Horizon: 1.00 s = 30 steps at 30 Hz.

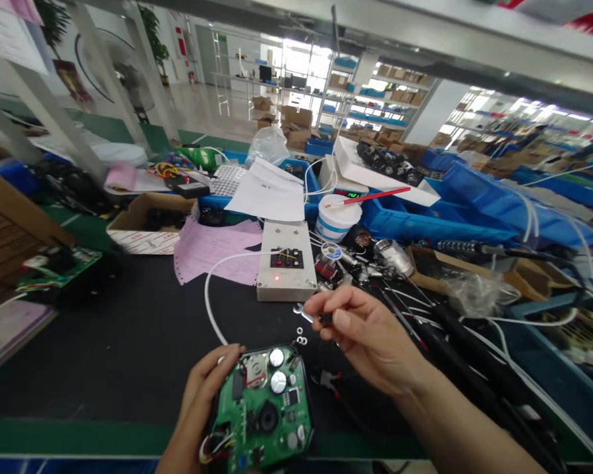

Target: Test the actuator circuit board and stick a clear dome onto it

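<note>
The left hand [210,385] curls partway round the left edge of a green circuit board [277,411] set in a dark rim, fingers bent along the side and the thumb out of clear view. The board lies nearest the person, to the left of and below the right hand [363,336], its component face turned up toward the head; it looks nearly as broad as long, so no long axis stands out, and its far edge slants slightly, the right end farther off. On the green face sit silver-topped round capacitors [278,382], a round black part [268,417], a square dark chip and, near the left wrist, a bundle of thin coloured wires [216,447]. The right hand has thumb and fingers nearly together, pinching a small black piece [325,318] whose visible part lies crosswise; its full shape is hidden. Just left of the right fingertips lies a wrench [303,312], with small nuts [301,340] between the hands, and pliers [329,380] rest below the right palm. A white cable [208,296] arches from the left fingertips to a pale box [286,280] with a lit red light, beyond both hands.
</note>
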Each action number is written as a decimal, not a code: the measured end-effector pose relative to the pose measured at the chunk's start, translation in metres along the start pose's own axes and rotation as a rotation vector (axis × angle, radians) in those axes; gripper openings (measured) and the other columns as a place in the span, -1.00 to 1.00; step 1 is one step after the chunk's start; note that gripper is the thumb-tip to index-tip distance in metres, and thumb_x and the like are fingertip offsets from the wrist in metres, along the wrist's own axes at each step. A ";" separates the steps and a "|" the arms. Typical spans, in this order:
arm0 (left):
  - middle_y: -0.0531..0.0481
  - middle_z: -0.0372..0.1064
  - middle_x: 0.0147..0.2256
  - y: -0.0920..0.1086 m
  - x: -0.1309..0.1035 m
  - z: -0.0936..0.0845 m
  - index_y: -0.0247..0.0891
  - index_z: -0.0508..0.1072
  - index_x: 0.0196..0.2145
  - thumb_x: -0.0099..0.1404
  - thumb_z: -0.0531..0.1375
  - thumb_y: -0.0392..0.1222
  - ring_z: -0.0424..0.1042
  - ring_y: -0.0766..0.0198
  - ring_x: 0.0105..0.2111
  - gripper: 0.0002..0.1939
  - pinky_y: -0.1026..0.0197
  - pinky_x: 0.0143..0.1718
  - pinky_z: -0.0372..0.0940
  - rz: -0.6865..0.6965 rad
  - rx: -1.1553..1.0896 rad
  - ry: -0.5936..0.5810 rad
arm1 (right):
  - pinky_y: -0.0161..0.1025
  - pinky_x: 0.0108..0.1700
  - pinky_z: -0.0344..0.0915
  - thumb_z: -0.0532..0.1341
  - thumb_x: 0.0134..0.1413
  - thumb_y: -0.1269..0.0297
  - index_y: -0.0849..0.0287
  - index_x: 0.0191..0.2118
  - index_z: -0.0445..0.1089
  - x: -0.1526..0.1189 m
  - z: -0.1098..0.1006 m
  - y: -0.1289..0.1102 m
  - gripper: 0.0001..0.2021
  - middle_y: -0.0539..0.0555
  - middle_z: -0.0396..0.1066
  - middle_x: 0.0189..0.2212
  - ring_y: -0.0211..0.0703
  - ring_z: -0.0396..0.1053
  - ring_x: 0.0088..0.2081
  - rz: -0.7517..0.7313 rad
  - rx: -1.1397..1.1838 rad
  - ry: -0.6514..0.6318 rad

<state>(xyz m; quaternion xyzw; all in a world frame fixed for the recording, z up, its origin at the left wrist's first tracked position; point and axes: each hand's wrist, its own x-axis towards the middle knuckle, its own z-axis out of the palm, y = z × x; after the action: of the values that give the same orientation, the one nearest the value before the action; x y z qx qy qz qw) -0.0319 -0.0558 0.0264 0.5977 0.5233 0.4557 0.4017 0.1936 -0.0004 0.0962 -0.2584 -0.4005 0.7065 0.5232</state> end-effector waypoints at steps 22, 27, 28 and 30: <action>-0.05 0.09 0.20 -0.014 -0.014 0.002 0.14 0.24 0.18 -0.01 0.33 0.24 0.09 -0.14 0.24 -0.20 -0.04 0.10 0.27 0.038 -0.034 -0.084 | -0.39 -0.13 0.41 0.20 0.30 0.28 0.25 -0.18 0.43 -0.009 0.008 0.002 -0.86 0.12 0.48 -0.26 -0.26 0.45 -0.20 -0.612 -1.301 -0.203; -0.06 0.11 0.19 -0.012 -0.013 0.001 0.12 0.29 0.15 -0.06 0.36 0.25 0.12 -0.15 0.22 -0.19 -0.06 0.11 0.25 0.002 -0.063 -0.058 | -0.33 -0.06 0.41 0.15 0.32 0.40 0.20 -0.06 0.40 -0.016 0.003 0.000 -0.85 0.13 0.47 -0.13 -0.22 0.43 -0.11 -0.599 -1.410 -0.258; -0.07 0.11 0.19 -0.011 -0.013 0.001 0.10 0.30 0.15 -0.07 0.36 0.26 0.12 -0.16 0.22 -0.19 -0.06 0.11 0.25 -0.011 -0.064 -0.055 | -0.31 -0.05 0.41 0.15 0.31 0.42 0.18 -0.03 0.39 -0.017 0.002 -0.001 -0.83 0.13 0.46 -0.11 -0.20 0.42 -0.10 -0.605 -1.447 -0.281; -0.09 0.10 0.19 -0.009 -0.013 0.001 0.08 0.30 0.15 -0.07 0.36 0.26 0.10 -0.17 0.23 -0.18 -0.08 0.12 0.24 -0.020 -0.061 -0.054 | -0.27 -0.02 0.41 0.11 0.31 0.46 0.19 0.01 0.36 -0.016 0.001 -0.004 -0.78 0.15 0.45 -0.08 -0.16 0.41 -0.07 -0.623 -1.534 -0.349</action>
<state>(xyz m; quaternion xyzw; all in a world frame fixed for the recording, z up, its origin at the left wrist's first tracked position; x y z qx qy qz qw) -0.0333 -0.0679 0.0158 0.5917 0.5041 0.4513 0.4382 0.2004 -0.0156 0.0987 -0.3071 -0.8969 0.0923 0.3044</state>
